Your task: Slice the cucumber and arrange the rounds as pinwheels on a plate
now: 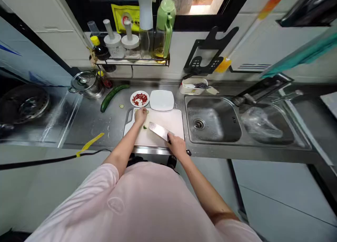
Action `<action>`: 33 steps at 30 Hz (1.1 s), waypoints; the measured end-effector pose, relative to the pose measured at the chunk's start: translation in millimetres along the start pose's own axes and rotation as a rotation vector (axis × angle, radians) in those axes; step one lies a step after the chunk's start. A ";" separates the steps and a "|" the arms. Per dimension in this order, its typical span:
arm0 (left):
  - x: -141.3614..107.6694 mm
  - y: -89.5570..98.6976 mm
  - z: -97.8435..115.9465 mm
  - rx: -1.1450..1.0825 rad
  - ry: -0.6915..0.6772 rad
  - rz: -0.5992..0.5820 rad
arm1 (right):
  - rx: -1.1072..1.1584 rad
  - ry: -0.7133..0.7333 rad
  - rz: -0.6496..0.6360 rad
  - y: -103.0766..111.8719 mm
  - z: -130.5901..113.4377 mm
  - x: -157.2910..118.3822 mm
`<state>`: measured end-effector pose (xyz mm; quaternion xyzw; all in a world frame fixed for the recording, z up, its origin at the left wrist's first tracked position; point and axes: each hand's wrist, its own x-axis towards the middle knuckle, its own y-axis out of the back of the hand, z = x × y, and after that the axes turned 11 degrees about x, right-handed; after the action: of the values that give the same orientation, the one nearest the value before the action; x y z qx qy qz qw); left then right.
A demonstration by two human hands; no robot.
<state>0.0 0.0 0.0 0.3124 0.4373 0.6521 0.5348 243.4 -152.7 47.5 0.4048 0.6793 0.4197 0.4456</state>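
Observation:
My right hand [178,145] is wrapped round the handle of a cleaver [159,130], whose wide blade points left over the white cutting board [173,119]. At the board's upper left, my left hand [140,115] has its fingers drawn together by pale slices; what they pinch, if anything, is too small to name. A small green piece [145,127] lies between the hand and the blade. Behind the board are a plate of chopped red pieces [140,99] and an empty white square plate [161,100]. A long green cucumber [112,96] rests to the left.
A lidded steel pot [88,85] stands at the back left, below a rack [131,62] of bottles and jars. On the right is a double sink [213,119] with a plastic bag [260,124] in its far basin. One slice [121,106] lies on the counter.

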 end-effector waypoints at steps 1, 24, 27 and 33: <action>0.9 -0.4 0.7 0.006 0.001 0.002 | 0.002 -0.001 -0.001 0.4 0.0 0.1; 4.3 -1.2 1.8 0.172 -0.076 0.036 | 0.034 -0.045 -0.041 5.6 -4.1 1.2; 4.0 -0.2 0.7 0.164 -0.082 0.034 | 0.035 -0.044 -0.022 4.4 -4.3 1.0; -5.9 3.8 -11.4 0.021 -0.064 0.114 | 0.027 -0.034 -0.010 1.9 -4.0 1.0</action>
<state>-10.2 -8.6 -1.1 0.3632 0.4085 0.6665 0.5070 239.6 -152.0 50.0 0.4144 0.6791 0.4014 0.4538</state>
